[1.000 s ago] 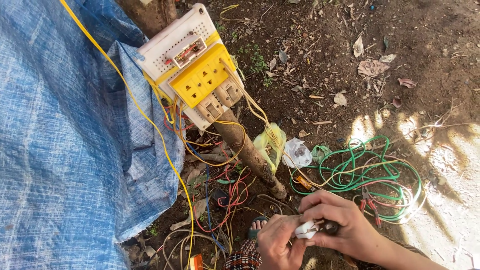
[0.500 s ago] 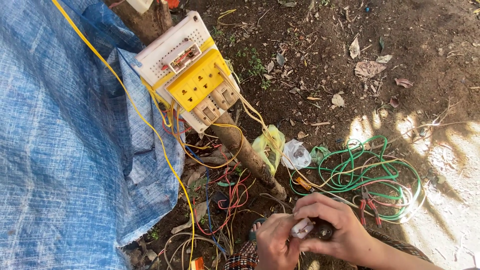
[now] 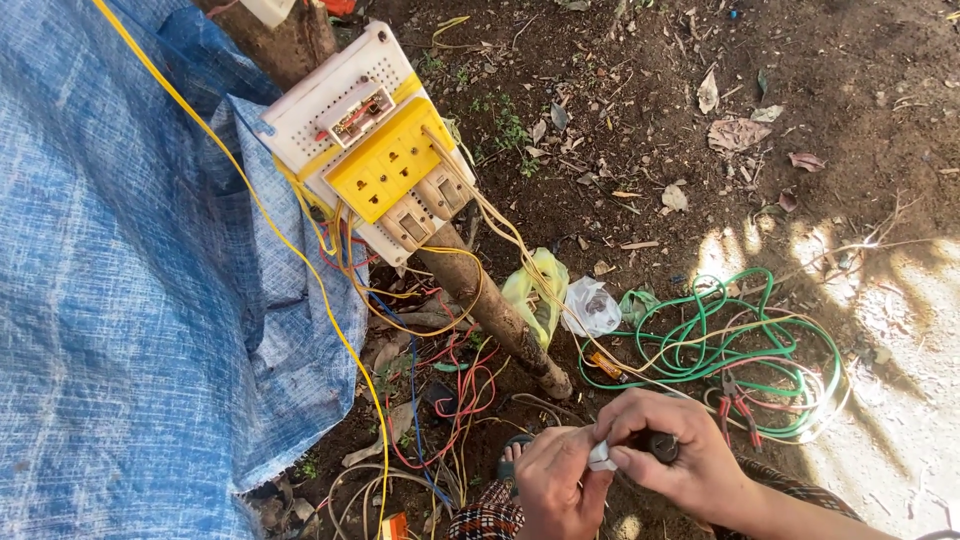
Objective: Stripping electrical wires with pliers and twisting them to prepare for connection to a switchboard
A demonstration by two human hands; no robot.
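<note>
Bare dirt ground (image 3: 640,60) — both hands (image 3: 625,465) pinch a small white piece (image 3: 601,457).

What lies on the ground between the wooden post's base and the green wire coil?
In the head view, between the wooden post and the green wire coil lie a yellow plastic bag and a crumpled white bag.

Head view, steeply downward (close)
</note>
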